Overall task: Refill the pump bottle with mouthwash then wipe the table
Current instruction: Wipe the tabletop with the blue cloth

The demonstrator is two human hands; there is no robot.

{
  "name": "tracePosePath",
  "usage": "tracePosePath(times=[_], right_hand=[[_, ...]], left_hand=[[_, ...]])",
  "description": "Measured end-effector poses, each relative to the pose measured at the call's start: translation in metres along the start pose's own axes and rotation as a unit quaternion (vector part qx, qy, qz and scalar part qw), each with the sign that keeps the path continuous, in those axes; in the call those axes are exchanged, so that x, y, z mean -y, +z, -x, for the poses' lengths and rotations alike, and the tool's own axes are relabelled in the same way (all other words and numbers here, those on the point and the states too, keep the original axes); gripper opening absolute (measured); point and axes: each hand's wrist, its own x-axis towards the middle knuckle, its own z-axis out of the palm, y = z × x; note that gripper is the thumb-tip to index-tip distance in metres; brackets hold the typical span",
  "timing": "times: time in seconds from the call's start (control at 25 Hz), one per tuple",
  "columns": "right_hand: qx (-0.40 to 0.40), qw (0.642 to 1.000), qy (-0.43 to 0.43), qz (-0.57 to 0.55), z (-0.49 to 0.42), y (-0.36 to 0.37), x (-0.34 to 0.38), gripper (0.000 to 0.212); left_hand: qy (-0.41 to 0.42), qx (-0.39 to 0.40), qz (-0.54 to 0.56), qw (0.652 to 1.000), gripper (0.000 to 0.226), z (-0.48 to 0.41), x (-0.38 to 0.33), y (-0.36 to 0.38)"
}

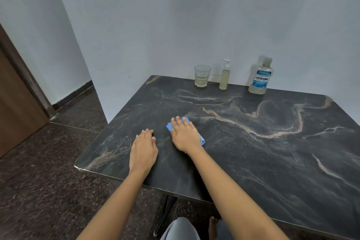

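My right hand point(184, 135) lies flat on a folded blue cloth point(170, 126), pressing it onto the dark marble table point(253, 154) left of its middle. Only the cloth's edges show around my fingers and wrist. My left hand point(143, 149) rests palm down on the table just left of it, fingers together, holding nothing. At the table's far edge by the wall stand a clear pump bottle point(224, 76) with pale liquid and a white pump, and a capped mouthwash bottle point(261, 77) with a blue label to its right.
A drinking glass point(202, 76) with a little pale liquid stands left of the pump bottle. The wall runs behind the table. A brown door point(17, 103) is at the far left. Dark stone floor lies left of and below the table's near edge.
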Motion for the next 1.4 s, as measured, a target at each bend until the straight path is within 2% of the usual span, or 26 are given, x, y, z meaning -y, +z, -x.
tracePosePath(times=[0.16, 0.32, 0.48, 0.56, 0.72, 0.76, 0.88, 0.92, 1.04, 1.16, 1.4], right_hand=[[-0.019, 0.996, 0.079, 0.031, -0.029, -0.024, -0.068, 0.054], [-0.034, 0.983, 0.178, 0.034, 0.013, -0.049, -0.149, 0.053], [-0.053, 0.972, 0.228, 0.015, 0.083, -0.047, -0.149, 0.053], [-0.056, 0.974, 0.22, 0.025, 0.117, -0.038, -0.124, 0.054], [-0.041, 0.992, 0.109, 0.048, 0.171, -0.009, -0.047, 0.073], [-0.042, 0.993, 0.093, 0.056, 0.178, -0.001, -0.027, 0.068], [-0.051, 0.998, 0.025, 0.04, 0.174, 0.015, 0.025, 0.051], [-0.033, 0.999, 0.025, 0.021, 0.167, 0.013, 0.037, 0.054], [-0.002, 0.998, -0.062, 0.01, 0.123, 0.01, 0.059, 0.071], [-0.006, 0.998, -0.054, 0.017, 0.06, 0.011, 0.054, 0.055], [0.004, 0.999, 0.05, 0.014, -0.032, -0.011, -0.011, 0.053]], left_hand=[[0.002, 0.0, 0.006, 1.0, 0.034, 0.001, 0.0, -0.002], [0.009, 0.001, 0.003, 1.0, 0.034, -0.001, 0.001, 0.0], [0.008, -0.001, 0.013, 1.0, 0.036, 0.001, 0.0, -0.002], [0.006, -0.001, 0.019, 1.0, 0.036, 0.0, -0.001, -0.002], [-0.017, -0.006, 0.064, 0.998, 0.034, 0.002, -0.001, -0.005], [-0.028, -0.008, 0.084, 0.996, 0.034, 0.002, -0.001, -0.006], [-0.062, -0.026, 0.16, 0.985, 0.033, 0.003, -0.002, -0.01], [-0.072, -0.038, 0.182, 0.98, 0.033, 0.002, -0.002, -0.011], [-0.087, -0.062, 0.214, 0.971, 0.032, -0.001, 0.001, -0.012], [-0.09, -0.064, 0.206, 0.972, 0.032, -0.002, 0.004, -0.009], [-0.045, -0.038, 0.114, 0.992, 0.032, -0.001, 0.003, -0.006]])
